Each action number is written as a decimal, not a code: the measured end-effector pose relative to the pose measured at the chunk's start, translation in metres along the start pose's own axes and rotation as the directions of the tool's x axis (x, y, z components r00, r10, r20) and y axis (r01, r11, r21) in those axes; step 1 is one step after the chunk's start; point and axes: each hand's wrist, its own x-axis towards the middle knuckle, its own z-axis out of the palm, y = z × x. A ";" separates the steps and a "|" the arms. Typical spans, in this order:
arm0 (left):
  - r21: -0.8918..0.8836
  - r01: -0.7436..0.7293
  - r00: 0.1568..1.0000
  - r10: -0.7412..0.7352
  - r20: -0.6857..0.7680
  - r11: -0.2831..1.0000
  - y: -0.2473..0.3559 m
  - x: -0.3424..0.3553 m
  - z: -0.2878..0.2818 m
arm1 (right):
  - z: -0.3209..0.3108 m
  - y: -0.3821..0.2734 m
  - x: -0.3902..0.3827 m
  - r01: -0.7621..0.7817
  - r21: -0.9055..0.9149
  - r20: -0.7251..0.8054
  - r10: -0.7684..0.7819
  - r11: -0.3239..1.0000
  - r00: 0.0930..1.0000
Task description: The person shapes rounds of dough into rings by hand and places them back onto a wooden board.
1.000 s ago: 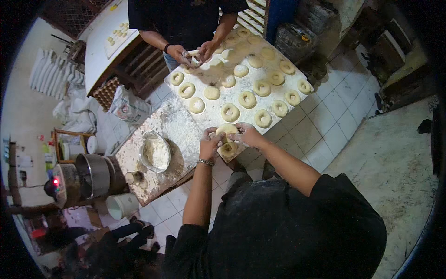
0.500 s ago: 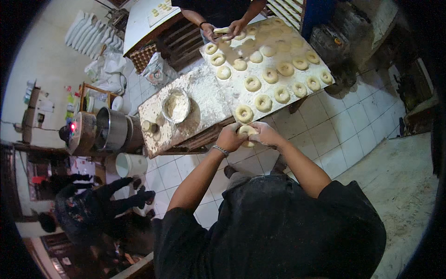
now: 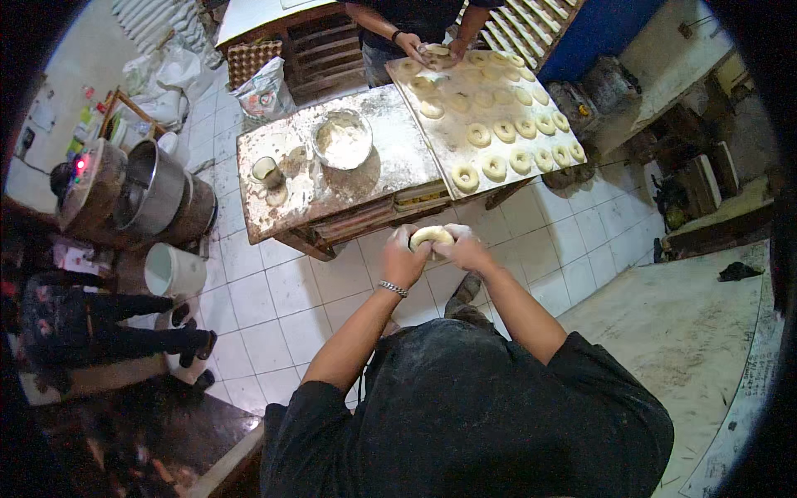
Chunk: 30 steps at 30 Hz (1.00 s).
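Note:
My left hand (image 3: 403, 257) and my right hand (image 3: 462, 249) are closed round a pale dough ring (image 3: 430, 235), held in the air above the tiled floor, short of the worktable. Beyond them, a flour-dusted board (image 3: 440, 124) bears rows of dough rings (image 3: 504, 129). To its left, on the worn, floury tabletop (image 3: 274, 216), are a bowl of flour (image 3: 341, 141) and a small metal cylinder (image 3: 266, 172). Across the table, a co-worker's two hands (image 3: 433, 56) hold another piece of dough over the board's back edge.
At left are a mixer (image 3: 145, 187), a white bucket (image 3: 173, 270) and another person in dark clothes (image 3: 108, 319). Behind are an egg-tray stack (image 3: 253, 60) and a sack (image 3: 264, 93). Pale boarding (image 3: 656, 324) lies at right, dark containers (image 3: 581, 108) beyond the table.
My hands have lifted the dough ring away from the board's front corner, and a wider stretch of floor now separates me from the table. The head view has shifted, with the table farther off.

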 end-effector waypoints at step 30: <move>-0.411 0.563 0.788 -0.315 0.530 0.718 0.039 0.031 0.021 | -0.039 -0.021 -0.016 -0.101 0.317 -0.123 0.146 0.943 0.982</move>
